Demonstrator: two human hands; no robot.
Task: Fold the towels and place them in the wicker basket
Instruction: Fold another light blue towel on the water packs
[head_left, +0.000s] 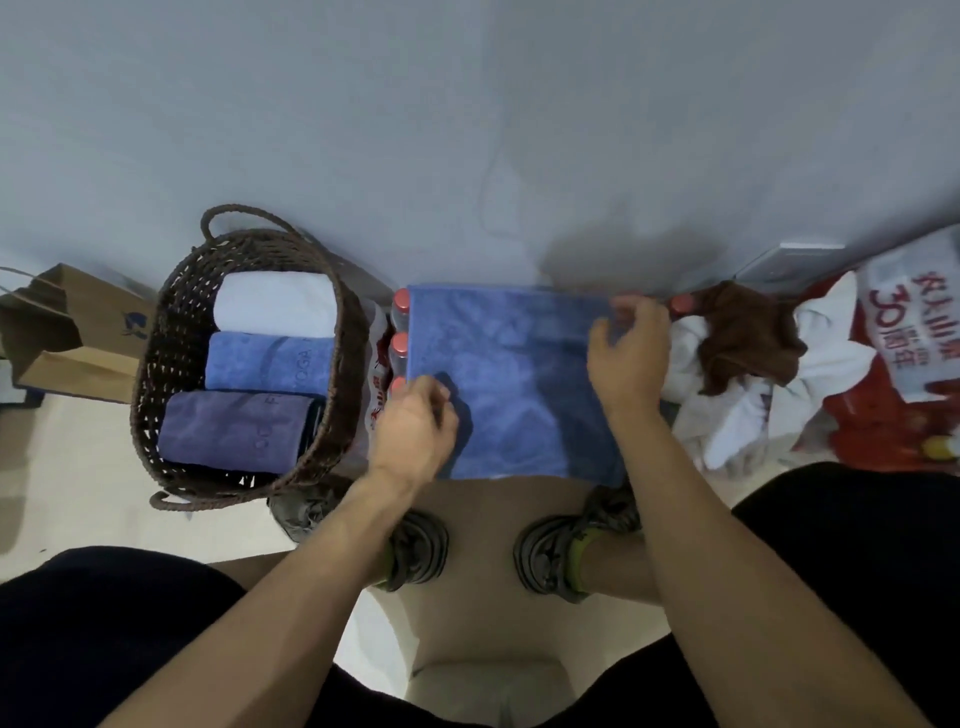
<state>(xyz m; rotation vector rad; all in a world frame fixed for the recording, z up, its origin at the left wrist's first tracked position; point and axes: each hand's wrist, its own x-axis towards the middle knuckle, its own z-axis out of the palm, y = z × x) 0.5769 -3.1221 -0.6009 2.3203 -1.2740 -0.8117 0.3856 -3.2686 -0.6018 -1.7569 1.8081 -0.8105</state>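
Pale blue-grey wall, light floor. Blue towel (514, 384) lies flat on a pack of red-capped bottles (400, 332), beside the wicker basket (156, 374), which holds three folded towels; the middle one (270, 361) reads "YOGA". Left hand (413, 431) pinches the towel's near-left edge; right hand (631, 348) pinches the far-right corner. Looks soft, light, limp: best held by corners. Red bag (893, 332) shows "30".

single head-worn wide-angle view, looking steeply down, close over floor by wall
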